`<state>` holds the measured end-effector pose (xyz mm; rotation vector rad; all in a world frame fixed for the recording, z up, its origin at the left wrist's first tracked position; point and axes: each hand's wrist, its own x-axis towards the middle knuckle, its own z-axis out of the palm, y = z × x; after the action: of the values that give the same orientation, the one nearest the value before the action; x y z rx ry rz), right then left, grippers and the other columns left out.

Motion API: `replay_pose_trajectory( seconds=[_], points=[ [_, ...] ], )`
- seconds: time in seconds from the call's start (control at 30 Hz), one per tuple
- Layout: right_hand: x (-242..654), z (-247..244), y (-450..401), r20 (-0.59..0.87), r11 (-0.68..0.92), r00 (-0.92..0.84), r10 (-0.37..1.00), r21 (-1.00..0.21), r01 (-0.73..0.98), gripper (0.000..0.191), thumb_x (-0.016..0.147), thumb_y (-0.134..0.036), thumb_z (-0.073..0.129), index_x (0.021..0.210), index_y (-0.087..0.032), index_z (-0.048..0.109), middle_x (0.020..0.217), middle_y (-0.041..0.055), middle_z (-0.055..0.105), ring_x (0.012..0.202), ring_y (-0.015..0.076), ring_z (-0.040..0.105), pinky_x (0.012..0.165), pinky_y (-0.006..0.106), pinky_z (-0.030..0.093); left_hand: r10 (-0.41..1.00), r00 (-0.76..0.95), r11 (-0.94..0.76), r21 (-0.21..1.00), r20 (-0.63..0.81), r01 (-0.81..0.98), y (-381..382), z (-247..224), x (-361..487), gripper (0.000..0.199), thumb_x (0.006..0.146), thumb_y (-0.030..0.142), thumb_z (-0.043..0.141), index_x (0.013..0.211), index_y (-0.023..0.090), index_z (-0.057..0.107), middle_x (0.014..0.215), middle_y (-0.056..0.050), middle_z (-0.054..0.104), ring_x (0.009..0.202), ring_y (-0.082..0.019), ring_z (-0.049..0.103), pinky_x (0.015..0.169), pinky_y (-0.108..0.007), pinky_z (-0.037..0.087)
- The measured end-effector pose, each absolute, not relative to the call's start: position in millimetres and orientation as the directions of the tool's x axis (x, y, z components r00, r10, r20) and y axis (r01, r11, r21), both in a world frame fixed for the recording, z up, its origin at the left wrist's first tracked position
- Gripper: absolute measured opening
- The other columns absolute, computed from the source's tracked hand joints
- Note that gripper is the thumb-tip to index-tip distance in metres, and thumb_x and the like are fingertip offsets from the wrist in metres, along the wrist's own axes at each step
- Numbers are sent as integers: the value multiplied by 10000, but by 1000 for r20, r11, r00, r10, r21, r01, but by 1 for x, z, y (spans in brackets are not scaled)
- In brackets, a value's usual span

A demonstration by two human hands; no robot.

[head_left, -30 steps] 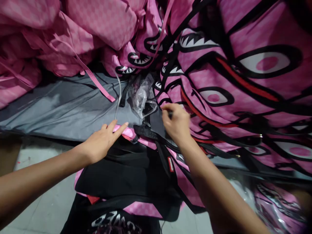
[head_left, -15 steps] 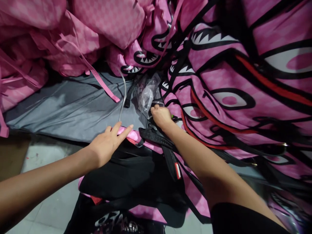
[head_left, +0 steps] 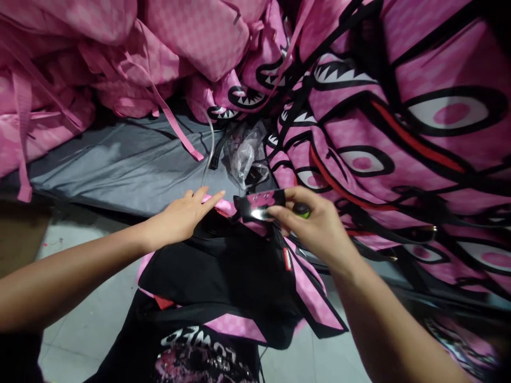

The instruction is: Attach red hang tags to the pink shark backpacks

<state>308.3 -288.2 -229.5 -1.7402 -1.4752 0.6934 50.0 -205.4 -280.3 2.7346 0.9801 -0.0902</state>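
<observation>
Spread across my lap is a black and pink backpack [head_left: 223,266], its black side facing up. My left hand [head_left: 179,219] rests on its upper pink edge with the fingers stretched out. My right hand [head_left: 309,218] pinches a small glossy black and pink tag [head_left: 261,205] above the backpack's right end. A black and green rounded handle [head_left: 302,209] also shows in that hand; the rest of that tool is hidden. Just beyond the tag lies crumpled clear plastic bag [head_left: 245,154].
Pink backpacks with shark mouths and eyes [head_left: 363,162] pile up on the right. Plain pink checkered bags [head_left: 195,40] heap at the back left, a strap hanging down. Grey cloth [head_left: 120,165] covers the surface ahead; a thin clear tube [head_left: 209,149] crosses it.
My right hand has come back from beside the plastic bag towards me, now with the tag in its fingers. My left hand stays on the backpack's edge. The view has shifted slightly.
</observation>
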Motion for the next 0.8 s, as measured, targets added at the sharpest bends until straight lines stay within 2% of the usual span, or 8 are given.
replay_pose_trajectory(
  seconds=[0.1, 0.17, 0.27, 0.33, 0.43, 0.57, 0.67, 0.8],
  points=[
    [290, -241, -308, 5, -31, 68, 998, -857, 515, 265, 800, -416, 693, 916, -178, 686, 758, 3, 660, 482, 97, 543, 423, 204, 428, 643, 765, -731, 310, 17, 608, -214, -263, 47, 769, 831, 30, 461, 1538, 254, 260, 1587, -152, 264, 1376, -313, 388, 1039, -467, 436],
    [279, -249, -313, 19, 21, -9, 1000, -849, 528, 223, 830, -383, 677, 929, -185, 703, 799, 8, 682, 587, 114, 596, 515, 211, 486, 662, 732, -712, 436, 157, 550, -226, -249, 46, 533, 915, 148, 481, 1442, 209, 432, 1510, -133, 415, 1354, -271, 424, 1078, -441, 408],
    [261, -252, -317, 33, 52, -49, 998, -883, 466, 198, 821, -358, 700, 922, -188, 712, 835, 14, 701, 712, 142, 642, 607, 228, 526, 683, 711, -603, 676, 164, 424, -250, -243, 48, 211, 927, 244, 556, 1109, 190, 649, 1042, -47, 701, 942, -165, 640, 835, -280, 501],
    [249, -251, -321, -11, -7, -9, 1000, -936, 351, 239, 799, -376, 724, 935, -180, 703, 804, 16, 699, 661, 143, 639, 565, 234, 522, 740, 656, -502, 768, 146, 396, -265, -252, 49, 125, 929, 244, 561, 877, 177, 652, 761, 11, 665, 675, -104, 592, 641, -218, 447],
    [238, -252, -327, -101, -101, 13, 995, -957, 271, 228, 827, -399, 691, 848, -173, 674, 616, -12, 638, 520, 130, 591, 512, 239, 493, 841, 506, -419, 819, 189, 391, -279, -270, 46, 211, 935, 295, 568, 772, 166, 605, 654, 34, 602, 563, -76, 515, 547, -208, 389],
    [246, -256, -320, 133, 58, 95, 987, -827, 560, 190, 881, -360, 608, 800, -198, 663, 606, -1, 635, 551, 149, 612, 555, 255, 485, 820, 485, -505, 785, 305, 359, -284, -286, 24, 226, 913, 378, 616, 1055, 203, 627, 957, -30, 708, 871, -153, 657, 816, -277, 528],
    [252, -257, -307, 273, 205, -61, 960, -536, 819, 148, 883, -238, 559, 907, -216, 704, 840, 42, 725, 747, 183, 685, 670, 274, 498, 893, 342, -446, 677, 292, 586, -280, -301, 1, 532, 882, 428, 648, 1344, 221, 483, 1378, -122, 559, 1318, -261, 492, 1121, -455, 402],
    [237, -252, -291, -85, 282, -303, 949, -197, 939, 224, 831, -84, 555, 920, -218, 712, 848, 43, 739, 749, 200, 698, 615, 266, 437, 944, 331, -250, 679, 11, 690, -279, -328, -11, 758, 852, 425, 677, 1484, 229, 306, 1504, -141, 439, 1379, -277, 446, 1137, -473, 400]
  ],
)
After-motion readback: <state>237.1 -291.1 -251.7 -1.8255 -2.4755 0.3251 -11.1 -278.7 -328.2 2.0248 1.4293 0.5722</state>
